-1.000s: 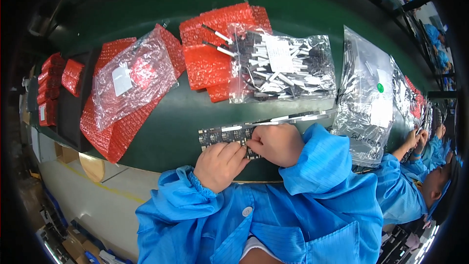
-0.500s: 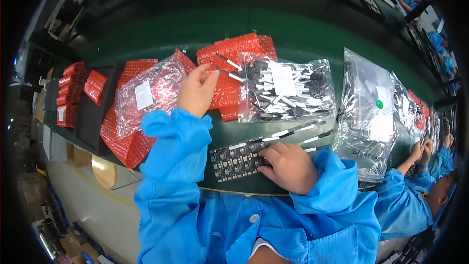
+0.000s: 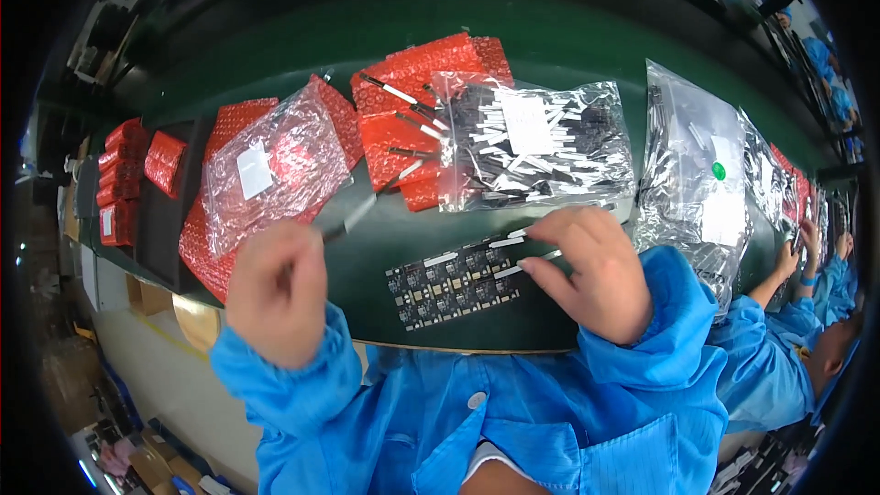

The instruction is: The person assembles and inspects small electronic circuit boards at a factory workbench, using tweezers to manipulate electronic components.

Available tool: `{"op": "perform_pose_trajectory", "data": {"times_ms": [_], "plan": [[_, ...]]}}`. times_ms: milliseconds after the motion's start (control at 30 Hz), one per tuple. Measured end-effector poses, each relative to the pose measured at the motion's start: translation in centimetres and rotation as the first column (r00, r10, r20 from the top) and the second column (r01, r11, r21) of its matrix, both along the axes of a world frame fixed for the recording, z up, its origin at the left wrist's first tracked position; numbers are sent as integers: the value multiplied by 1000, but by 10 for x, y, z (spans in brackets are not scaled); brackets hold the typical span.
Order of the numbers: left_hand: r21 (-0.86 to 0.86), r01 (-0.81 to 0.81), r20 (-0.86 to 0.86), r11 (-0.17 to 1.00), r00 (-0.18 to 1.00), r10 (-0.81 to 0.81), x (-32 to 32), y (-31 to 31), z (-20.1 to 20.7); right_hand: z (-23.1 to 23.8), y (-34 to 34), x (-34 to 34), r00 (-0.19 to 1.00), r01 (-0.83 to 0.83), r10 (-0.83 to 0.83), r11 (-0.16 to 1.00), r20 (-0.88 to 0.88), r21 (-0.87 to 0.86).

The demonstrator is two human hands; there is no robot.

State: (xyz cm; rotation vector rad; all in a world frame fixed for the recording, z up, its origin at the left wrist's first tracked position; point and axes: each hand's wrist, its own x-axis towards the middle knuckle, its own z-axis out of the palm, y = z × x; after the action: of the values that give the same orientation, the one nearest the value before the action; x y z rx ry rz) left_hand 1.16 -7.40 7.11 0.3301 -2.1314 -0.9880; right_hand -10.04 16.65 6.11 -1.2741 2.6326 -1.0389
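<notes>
My left hand [image 3: 280, 293], blurred by motion, is closed on a thin black-and-white strip [image 3: 359, 213] that slants up to the right. My right hand [image 3: 596, 270] is at the right end of a black circuit board panel [image 3: 438, 298], thumb and forefinger apart beside white-ended strips [image 3: 507, 241] there. Whether the fingertips touch them I cannot tell. Rows of small components cover the panel. Beyond it lies a clear bag [image 3: 541, 151] full of similar strips, with a white label. Several loose strips [image 3: 417, 124] lie at its left edge, over red bubble wrap [image 3: 390, 82].
On the left, a clear bag [image 3: 275, 174] rests on red bubble wrap near a black tray [image 3: 179, 220] and stacked red packets [image 3: 119, 183]. More clear bags [image 3: 692, 156] stand on the right. A co-worker in blue [image 3: 775, 357] works close by on the right.
My left hand has drawn back from the loose strips toward me, bringing one strip along. My right hand has moved right, off the panel's middle, with its thumb and forefinger spread.
</notes>
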Motion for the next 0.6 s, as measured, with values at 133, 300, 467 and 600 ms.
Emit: {"op": "perform_pose_trajectory", "data": {"times_ms": [133, 300, 467, 600], "plan": [[-299, 299, -17, 906, 948, -318, 25, 14, 4, 20, -17, 2, 990, -122, 103, 967, -96, -222], [-171, 552, -28, 816, 825, -564, 27, 29, -1, 27, -48, 18, 905, -424, 383, 834, -185, -352], [-81, 534, 19, 841, 845, -535, 31, 34, -24, 12, -47, 26, 888, -409, 454, 850, 68, -331], [-49, 444, 71, 895, 895, -441, 31, 35, -53, -6, -48, 22, 881, -390, 418, 907, 222, -162]]}}
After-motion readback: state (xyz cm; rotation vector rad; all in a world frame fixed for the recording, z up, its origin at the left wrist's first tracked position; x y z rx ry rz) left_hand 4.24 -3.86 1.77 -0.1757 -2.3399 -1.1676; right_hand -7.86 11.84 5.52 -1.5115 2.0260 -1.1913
